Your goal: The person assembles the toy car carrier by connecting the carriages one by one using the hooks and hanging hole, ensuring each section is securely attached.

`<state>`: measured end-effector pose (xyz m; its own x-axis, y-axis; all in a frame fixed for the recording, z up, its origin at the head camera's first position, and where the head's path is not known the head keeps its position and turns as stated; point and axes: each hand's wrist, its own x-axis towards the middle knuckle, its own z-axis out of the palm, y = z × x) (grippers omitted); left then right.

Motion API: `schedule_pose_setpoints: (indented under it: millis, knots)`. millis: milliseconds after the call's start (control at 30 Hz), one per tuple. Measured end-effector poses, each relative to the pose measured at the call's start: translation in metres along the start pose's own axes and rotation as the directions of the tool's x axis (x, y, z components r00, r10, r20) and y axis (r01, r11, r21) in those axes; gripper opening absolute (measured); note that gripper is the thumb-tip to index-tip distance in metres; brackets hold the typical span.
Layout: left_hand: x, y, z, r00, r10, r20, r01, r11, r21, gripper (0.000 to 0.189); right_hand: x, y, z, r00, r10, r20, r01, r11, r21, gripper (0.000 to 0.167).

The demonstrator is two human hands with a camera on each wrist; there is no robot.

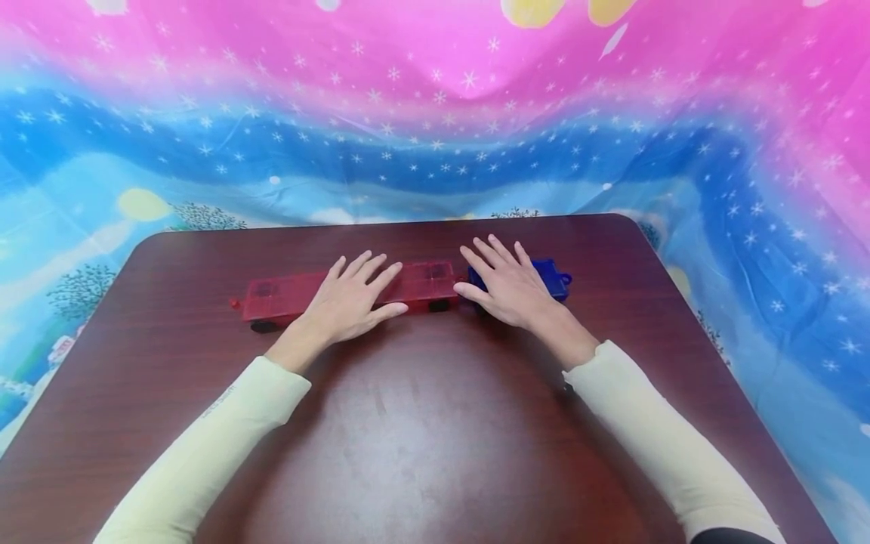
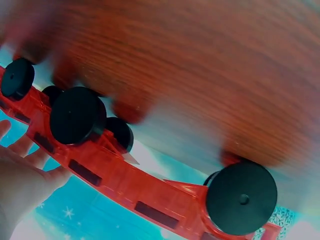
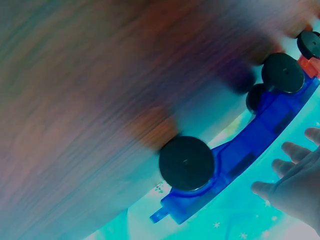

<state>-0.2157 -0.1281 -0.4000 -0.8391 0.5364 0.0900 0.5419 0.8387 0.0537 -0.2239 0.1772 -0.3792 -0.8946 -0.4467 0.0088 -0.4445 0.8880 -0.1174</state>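
Observation:
Translucent red toy car bases (image 1: 424, 281) with black wheels stand in a row across the far half of the table. A translucent blue toy car base (image 1: 553, 276) stands at their right end, its red neighbour (image 3: 311, 66) right up against it in the right wrist view. My left hand (image 1: 347, 301), palm down with fingers spread, lies over the middle of the red row and hides part of it. Likewise spread, my right hand (image 1: 513, 287) overlaps the blue base. In the left wrist view the red side (image 2: 120, 177) shows, with large black wheels (image 2: 242, 198) along it.
The dark brown wooden table (image 1: 408, 423) has rounded far corners. Behind it and along its sides hangs a pink and blue cloth (image 1: 435, 113) patterned with snowflakes. Small coupling loops stick out at both ends of the row.

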Motion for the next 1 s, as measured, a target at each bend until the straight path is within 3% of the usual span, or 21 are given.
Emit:
schedule_pose_setpoints:
  millis: [300,1000]
  knots:
    - [0.009,0.011,0.004,0.999,0.024,0.026,-0.024,1.0,-0.013,0.083,-0.01,0.014,0.001,0.999,0.033,0.02,-0.033,0.999,0.004,0.079]
    - [0.025,0.025,0.009,0.997,0.05,0.052,-0.049,0.998,-0.03,0.085,-0.025,0.036,0.015,1.0,0.009,0.019,-0.008,0.999,-0.034,0.079]
